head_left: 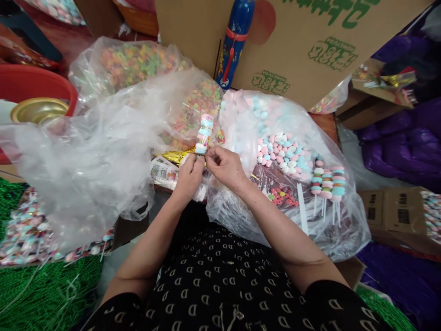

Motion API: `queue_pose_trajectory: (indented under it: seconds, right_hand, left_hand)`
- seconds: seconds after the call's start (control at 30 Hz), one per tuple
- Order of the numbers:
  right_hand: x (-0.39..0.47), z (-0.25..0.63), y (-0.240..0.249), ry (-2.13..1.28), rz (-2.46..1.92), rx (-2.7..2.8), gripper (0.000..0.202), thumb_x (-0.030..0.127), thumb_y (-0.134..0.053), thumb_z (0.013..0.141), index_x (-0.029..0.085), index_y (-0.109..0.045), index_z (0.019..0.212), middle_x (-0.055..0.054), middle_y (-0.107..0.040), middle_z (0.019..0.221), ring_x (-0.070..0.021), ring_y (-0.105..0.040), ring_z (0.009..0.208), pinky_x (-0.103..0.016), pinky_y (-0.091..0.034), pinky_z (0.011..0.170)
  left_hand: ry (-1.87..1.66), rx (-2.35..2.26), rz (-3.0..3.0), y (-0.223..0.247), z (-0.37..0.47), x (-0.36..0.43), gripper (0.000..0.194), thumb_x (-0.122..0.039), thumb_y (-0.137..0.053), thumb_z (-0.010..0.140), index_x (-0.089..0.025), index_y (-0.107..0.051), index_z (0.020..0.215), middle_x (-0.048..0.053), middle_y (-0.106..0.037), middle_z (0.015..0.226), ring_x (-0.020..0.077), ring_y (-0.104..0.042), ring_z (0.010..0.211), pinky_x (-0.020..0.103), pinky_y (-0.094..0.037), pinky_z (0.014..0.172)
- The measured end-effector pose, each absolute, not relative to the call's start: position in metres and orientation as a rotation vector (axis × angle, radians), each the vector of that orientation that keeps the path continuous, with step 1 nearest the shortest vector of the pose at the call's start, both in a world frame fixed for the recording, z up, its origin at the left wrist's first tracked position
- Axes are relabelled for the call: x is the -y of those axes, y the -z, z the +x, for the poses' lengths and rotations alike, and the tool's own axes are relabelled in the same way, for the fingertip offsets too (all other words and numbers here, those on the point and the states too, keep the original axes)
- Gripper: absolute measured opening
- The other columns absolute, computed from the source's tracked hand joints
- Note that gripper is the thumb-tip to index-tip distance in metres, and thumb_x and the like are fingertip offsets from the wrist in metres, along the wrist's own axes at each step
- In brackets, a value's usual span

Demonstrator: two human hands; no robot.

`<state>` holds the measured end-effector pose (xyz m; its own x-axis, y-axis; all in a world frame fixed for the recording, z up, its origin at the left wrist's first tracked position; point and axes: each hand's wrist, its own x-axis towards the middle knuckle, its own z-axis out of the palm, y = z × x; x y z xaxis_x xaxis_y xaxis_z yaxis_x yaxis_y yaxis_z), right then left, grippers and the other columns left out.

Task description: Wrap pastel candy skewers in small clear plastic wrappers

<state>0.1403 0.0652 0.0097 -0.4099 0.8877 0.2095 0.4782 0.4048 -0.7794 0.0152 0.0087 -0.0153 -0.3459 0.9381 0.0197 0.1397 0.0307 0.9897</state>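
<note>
A wrapped candy skewer (pixel 204 134) is held upright between both hands, its base pinched by the closed fingers of the left hand (pixel 189 177) and right hand (pixel 223 166), so its wrapping is judged nearly finished. Three unwrapped skewers (pixel 327 184) are laid on the clear bag (pixel 275 202) of loose pastel candies (pixel 282 154) just right, apparently left to wrap.

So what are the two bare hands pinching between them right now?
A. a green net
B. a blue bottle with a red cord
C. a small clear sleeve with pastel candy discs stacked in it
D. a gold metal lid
C: the left hand and right hand meet at the bottom of a small clear sleeve of stacked pastel candy discs, held upright over the big clear plastic bags.
</note>
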Motion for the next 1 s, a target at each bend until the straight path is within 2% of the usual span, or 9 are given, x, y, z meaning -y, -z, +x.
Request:
queue_pose_trajectory:
  seconds: [0.1, 0.2, 0.4, 0.47, 0.6, 0.77, 0.83, 0.93, 1.0]
  right_hand:
    - [-0.063, 0.141, -0.010, -0.782, -1.196, 2.059, 0.008, 0.018, -0.059, 0.082, 0.022, -0.064, 0.076, 0.000, -0.068, 0.074, -0.0167, -0.063, 0.073, -0.029, -0.047, 0.073]
    - [-0.061, 0.143, -0.009, -0.764, -1.187, 2.034, 0.010, 0.019, -0.059, 0.083, 0.023, -0.067, 0.077, 0.000, -0.069, 0.075, -0.0171, -0.064, 0.073, -0.029, -0.049, 0.073]
    - [-0.060, 0.148, -0.005, -0.994, -1.070, 1.815, 0.014, 0.031, -0.064, 0.086, 0.021, -0.074, 0.086, -0.004, -0.078, 0.091, -0.0178, -0.069, 0.083, -0.031, -0.055, 0.081]
    - [-0.058, 0.150, -0.006, -1.120, -1.111, 1.711, 0.015, 0.034, -0.066, 0.085, 0.021, -0.074, 0.085, -0.003, -0.077, 0.087, -0.0170, -0.068, 0.079, -0.031, -0.054, 0.077]
    - [-0.054, 0.155, -0.010, -1.308, -1.159, 1.576, 0.019, 0.039, -0.070, 0.082, 0.020, -0.070, 0.079, 0.000, -0.071, 0.073, -0.0124, -0.056, 0.064, -0.027, -0.047, 0.064]
    - [-0.058, 0.165, -0.015, -1.527, -1.065, 1.524, 0.027, 0.045, -0.078, 0.077, 0.020, -0.066, 0.077, 0.003, -0.067, 0.073, -0.0104, -0.051, 0.062, -0.025, -0.044, 0.060]
    - [-0.060, 0.169, -0.017, -1.616, -1.014, 1.499, 0.032, 0.047, -0.083, 0.074, 0.021, -0.066, 0.084, 0.003, -0.067, 0.075, -0.0111, -0.053, 0.064, -0.025, -0.044, 0.059]
    - [-0.064, 0.176, -0.020, -1.737, -0.879, 1.488, 0.046, 0.049, -0.089, 0.069, 0.024, -0.070, 0.102, 0.000, -0.073, 0.091, -0.0152, -0.063, 0.079, -0.027, -0.052, 0.070]
    - [-0.066, 0.180, -0.019, -1.798, -0.785, 1.530, 0.049, 0.053, -0.089, 0.070, 0.025, -0.072, 0.106, -0.002, -0.075, 0.101, -0.0181, -0.066, 0.091, -0.030, -0.054, 0.080]
  left_hand:
    - [-1.360, -1.639, 1.191, 0.008, 0.018, -0.009, 0.023, -0.024, -0.053, 0.097, -0.023, -0.048, 0.075, -0.001, -0.054, 0.073, 0.0167, -0.053, 0.075, 0.031, -0.039, 0.072]
    - [-1.391, -1.643, 1.171, 0.009, 0.020, -0.010, 0.026, -0.024, -0.051, 0.100, -0.023, -0.047, 0.074, -0.001, -0.053, 0.072, 0.0158, -0.050, 0.072, 0.031, -0.038, 0.071]
    - [-1.464, -1.387, 0.854, 0.017, 0.026, -0.012, 0.032, -0.039, -0.055, 0.102, -0.024, -0.046, 0.075, -0.005, -0.039, 0.061, 0.0128, -0.039, 0.053, 0.028, -0.038, 0.056]
    - [-1.473, -1.290, 0.746, 0.013, 0.030, -0.012, 0.032, -0.036, -0.057, 0.099, -0.024, -0.043, 0.073, -0.006, -0.036, 0.059, 0.0113, -0.033, 0.048, 0.027, -0.036, 0.050]
    - [-1.459, -1.130, 0.590, -0.002, 0.038, -0.008, 0.028, -0.029, -0.054, 0.095, -0.023, -0.044, 0.069, -0.008, -0.031, 0.052, 0.0090, -0.025, 0.040, 0.024, -0.030, 0.040]
    - [-1.320, -0.931, 0.572, -0.012, 0.031, -0.003, 0.026, -0.036, -0.062, 0.086, -0.021, -0.054, 0.067, -0.011, -0.024, 0.046, 0.0064, -0.022, 0.036, 0.020, -0.033, 0.038]
    - [-1.227, -0.849, 0.568, -0.014, 0.026, -0.001, 0.028, -0.038, -0.064, 0.085, -0.020, -0.055, 0.066, -0.012, -0.022, 0.046, 0.0056, -0.020, 0.035, 0.020, -0.034, 0.037]
    - [-1.083, -0.736, 0.571, -0.017, 0.021, 0.001, 0.034, -0.042, -0.064, 0.087, -0.019, -0.055, 0.063, -0.012, -0.018, 0.046, 0.0052, -0.019, 0.034, 0.019, -0.036, 0.036]
    - [-1.003, -0.662, 0.574, -0.019, 0.019, 0.002, 0.039, -0.042, -0.063, 0.089, -0.019, -0.052, 0.059, -0.012, -0.015, 0.046, 0.0049, -0.017, 0.033, 0.019, -0.037, 0.036]
